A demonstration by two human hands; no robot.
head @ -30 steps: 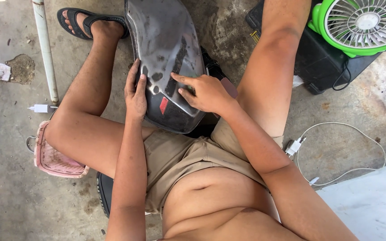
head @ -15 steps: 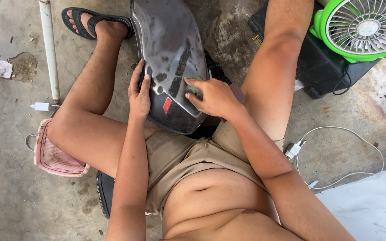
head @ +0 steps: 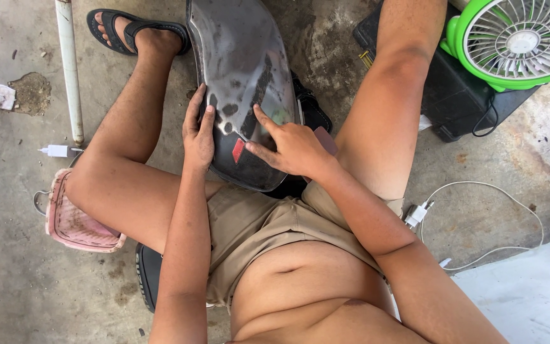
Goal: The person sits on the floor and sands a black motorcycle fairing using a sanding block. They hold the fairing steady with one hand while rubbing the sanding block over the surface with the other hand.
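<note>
A person sits on a concrete floor (head: 7,293) with legs spread, and a dark, curved panel (head: 243,70) lies between the knees, its near end resting against the lap. The panel is worn, with bare grey patches on its glossy face and a small red reflector (head: 238,150) near the lower edge. The left hand (head: 198,130) lies flat along the panel's left rim, fingers stretched upward and thumb tucked beside them; its grip is open, pressing rather than clasping. The right hand (head: 291,150) rests on the panel just right of the reflector, the forefinger pointing up onto the surface and the other fingers loosely curled; this grip too is open and closes on nothing. The left foot wears a black sandal (head: 128,28) beside the panel's far end. A white pipe (head: 69,70) runs along the floor at the left, with a small white tube (head: 58,150) near its end and a pink basket (head: 74,223) just beside the left thigh. At the upper right a green fan (head: 517,41) sits on a black box (head: 466,102), and a white charger (head: 416,213) with its cable lies by the right leg.
</note>
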